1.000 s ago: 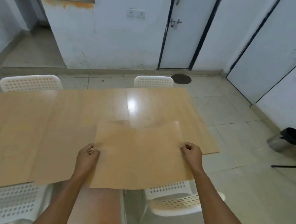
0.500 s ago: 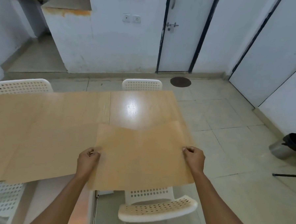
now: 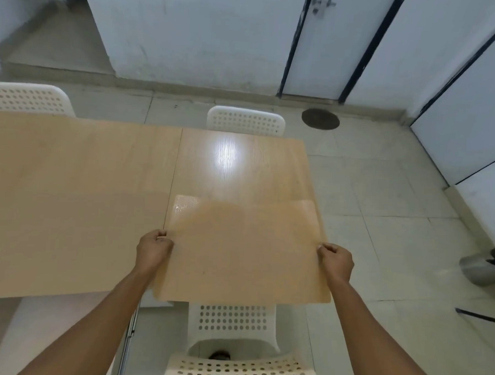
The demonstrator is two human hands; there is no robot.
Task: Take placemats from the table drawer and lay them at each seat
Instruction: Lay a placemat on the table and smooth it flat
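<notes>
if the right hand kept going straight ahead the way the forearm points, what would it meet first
Probably nothing on the table: the right hand, pinching the placemat, sits near the table's right edge. Ahead, bare tabletop or floor; depth is unclear.

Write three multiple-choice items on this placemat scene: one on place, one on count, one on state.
1. Where does the placemat lie?
A. On the floor
B. Over the table's near right corner
C. On a chair seat

2. How many white chairs show, at least in part, beyond the table's far edge?
A. Two
B. None
C. Five

3. How is the placemat held?
A. By one hand only
B. By no hand
C. By both hands at its side edges

Key: 1 B, it overlaps the table near the white chair. 2 A, two chair backs. 3 C, left hand and right hand each grip an edge.
</notes>
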